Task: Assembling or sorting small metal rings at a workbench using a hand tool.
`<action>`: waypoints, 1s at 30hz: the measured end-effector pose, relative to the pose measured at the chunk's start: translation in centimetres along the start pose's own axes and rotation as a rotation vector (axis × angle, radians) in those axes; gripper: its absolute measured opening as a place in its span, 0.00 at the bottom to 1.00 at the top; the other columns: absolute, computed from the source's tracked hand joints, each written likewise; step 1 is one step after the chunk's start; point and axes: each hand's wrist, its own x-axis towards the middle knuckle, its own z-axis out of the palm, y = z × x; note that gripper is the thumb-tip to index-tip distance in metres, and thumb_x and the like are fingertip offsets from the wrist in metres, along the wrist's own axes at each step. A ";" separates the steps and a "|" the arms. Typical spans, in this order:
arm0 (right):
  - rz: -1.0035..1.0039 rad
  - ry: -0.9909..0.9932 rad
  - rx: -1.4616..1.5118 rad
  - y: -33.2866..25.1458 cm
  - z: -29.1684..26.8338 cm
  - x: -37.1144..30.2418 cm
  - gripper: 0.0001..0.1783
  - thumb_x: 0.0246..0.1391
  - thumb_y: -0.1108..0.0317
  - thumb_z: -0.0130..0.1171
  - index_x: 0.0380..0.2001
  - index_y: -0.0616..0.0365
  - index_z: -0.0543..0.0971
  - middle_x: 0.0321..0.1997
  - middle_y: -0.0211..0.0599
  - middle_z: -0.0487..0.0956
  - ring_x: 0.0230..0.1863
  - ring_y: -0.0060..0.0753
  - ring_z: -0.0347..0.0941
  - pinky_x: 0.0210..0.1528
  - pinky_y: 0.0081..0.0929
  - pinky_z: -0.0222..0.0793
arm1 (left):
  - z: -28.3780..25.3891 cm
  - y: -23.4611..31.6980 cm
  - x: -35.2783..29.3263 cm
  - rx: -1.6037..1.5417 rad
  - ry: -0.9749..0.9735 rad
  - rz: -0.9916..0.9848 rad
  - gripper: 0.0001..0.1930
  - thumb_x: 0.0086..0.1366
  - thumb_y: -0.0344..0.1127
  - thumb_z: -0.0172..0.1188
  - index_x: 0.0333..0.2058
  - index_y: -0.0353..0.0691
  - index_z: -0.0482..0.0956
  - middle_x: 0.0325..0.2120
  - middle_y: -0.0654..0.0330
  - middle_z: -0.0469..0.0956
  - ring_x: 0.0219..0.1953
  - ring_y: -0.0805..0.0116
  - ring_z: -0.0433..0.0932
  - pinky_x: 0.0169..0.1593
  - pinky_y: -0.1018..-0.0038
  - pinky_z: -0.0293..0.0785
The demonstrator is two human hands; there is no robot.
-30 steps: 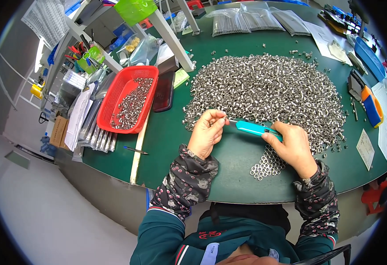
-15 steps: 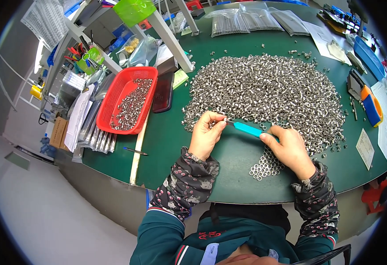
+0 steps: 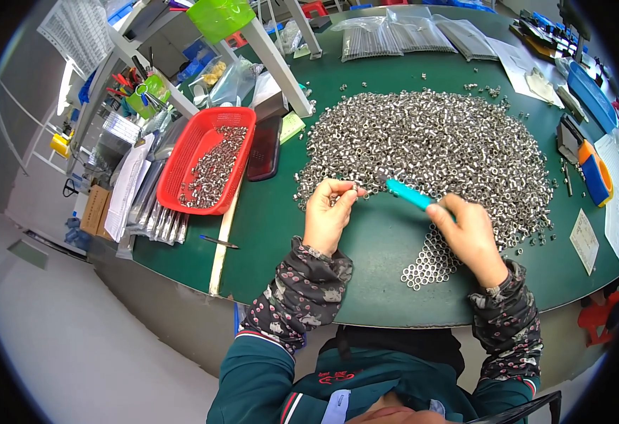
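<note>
The large heap of metal rings (image 3: 429,134) on the counter (image 3: 373,283) appears left to handle; a flat group of rings (image 3: 424,267) lies near it and more sit in the red basket (image 3: 166,184) at left, their finished status indeterminable. The left hand (image 3: 325,220) pinches apparently one small ring (image 3: 354,186) at the heap's near edge. The right hand (image 3: 470,237), palm down, grips a teal utility knife (image 3: 408,193), tip angled far-left, apart from the left fingertips.

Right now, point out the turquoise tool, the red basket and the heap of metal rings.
Turquoise tool (image 3: 407,193), head view, on its handle.
Red basket (image 3: 195,150), head view, on its bare inside.
Heap of metal rings (image 3: 426,141), head view, near its middle.
</note>
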 end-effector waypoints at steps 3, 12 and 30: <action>-0.047 -0.075 -0.013 -0.2 0.5 -0.2 0.20 0.49 0.51 0.54 0.25 0.59 0.76 0.14 0.45 0.72 0.20 0.48 0.72 0.25 0.39 0.66 | -0.1 -0.1 0.0 -0.054 -0.034 0.037 0.05 0.61 0.27 0.53 0.36 0.39 0.68 0.30 0.59 0.77 0.15 0.89 0.57 0.16 0.90 0.50; -0.054 -0.111 0.026 0.2 0.6 -0.1 0.21 0.50 0.49 0.53 0.25 0.60 0.76 0.13 0.44 0.72 0.19 0.47 0.72 0.25 0.38 0.66 | 0.1 -0.3 -0.1 0.000 -0.072 0.038 0.05 0.60 0.27 0.54 0.36 0.39 0.70 0.27 0.65 0.74 0.16 0.89 0.57 0.16 0.90 0.50; -0.030 -0.085 -0.018 -0.4 0.5 -0.5 0.21 0.49 0.50 0.54 0.25 0.61 0.76 0.15 0.46 0.73 0.21 0.48 0.72 0.25 0.41 0.65 | 0.3 -0.2 -0.5 0.130 -0.005 0.100 0.04 0.59 0.28 0.57 0.33 0.38 0.73 0.25 0.69 0.74 0.19 0.88 0.61 0.20 0.89 0.55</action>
